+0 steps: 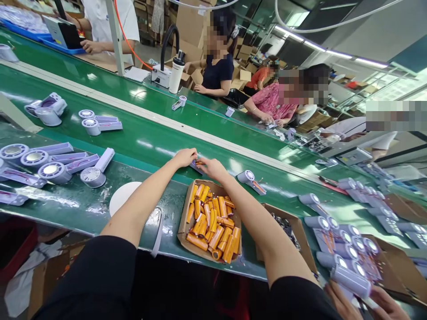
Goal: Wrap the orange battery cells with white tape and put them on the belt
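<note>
Head camera, looking forward and down along a factory line. Two bare forearms in short black sleeves reach out over a glossy green tabletop to the near edge of a green conveyor belt. The left hand and the right hand meet there, fingers curled around a small pale lilac part pinched between them. The part lies low on the belt edge, mostly hidden by the fingers, so its shape cannot be told. Both grips are nearly closed on it.

Just below the hands sits a shallow brown cardboard tray, filled with a loose heap of smooth orange cylindrical battery cells. Left of the tray lies a flat white disc, partly under the left forearm. Right of the tray stands a second cardboard box holding dark small pieces too blurred to name.

Further left, lilac plastic fan housings lie in a row, each a round silver-faced head on a flat handle. One more housing lies on the belt right of the hands. At the far right, rounded lilac tube-shaped shells are piled together; another person's hand holds one at the bottom corner.

Across the belt, seated people work among cardboard boxes, beside a white bottle with a black cap.
</note>
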{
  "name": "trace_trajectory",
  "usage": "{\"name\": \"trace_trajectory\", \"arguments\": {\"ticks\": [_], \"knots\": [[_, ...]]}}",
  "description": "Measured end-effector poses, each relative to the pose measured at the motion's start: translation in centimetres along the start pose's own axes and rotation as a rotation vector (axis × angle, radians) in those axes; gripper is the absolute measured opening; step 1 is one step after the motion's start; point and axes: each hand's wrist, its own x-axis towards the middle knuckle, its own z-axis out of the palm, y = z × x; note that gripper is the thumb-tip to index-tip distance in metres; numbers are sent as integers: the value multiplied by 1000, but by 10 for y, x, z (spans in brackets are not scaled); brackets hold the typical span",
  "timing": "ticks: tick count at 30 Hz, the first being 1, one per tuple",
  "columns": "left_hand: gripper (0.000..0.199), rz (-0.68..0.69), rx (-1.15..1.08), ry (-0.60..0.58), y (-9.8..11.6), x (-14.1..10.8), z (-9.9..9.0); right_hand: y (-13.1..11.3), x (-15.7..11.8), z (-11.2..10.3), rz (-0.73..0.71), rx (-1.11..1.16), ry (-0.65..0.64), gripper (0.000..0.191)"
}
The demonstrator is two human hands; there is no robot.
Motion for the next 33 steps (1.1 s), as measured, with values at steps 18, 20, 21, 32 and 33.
{"name": "trace_trajectory", "arguments": {"ticks": [18, 20, 21, 32, 33], "knots": [[45, -11, 100, 78, 21, -183, -64, -6, -8, -28, -40, -142, -111, 49], [49, -4, 162, 86, -4, -261, -72, -2, -16, -34, -29, -89, -52, 48], [53, 5, 227, 100, -16, -296, -76, -2, -22, -37, -20, -65, -17, 48], [60, 283, 500, 554, 23, -384, -72, -147, -187, -33, -242, 854, -272, 59], [61, 315, 506, 587, 31, -382, -70, -154, -198, -28, -264, 952, -351, 58]]}}
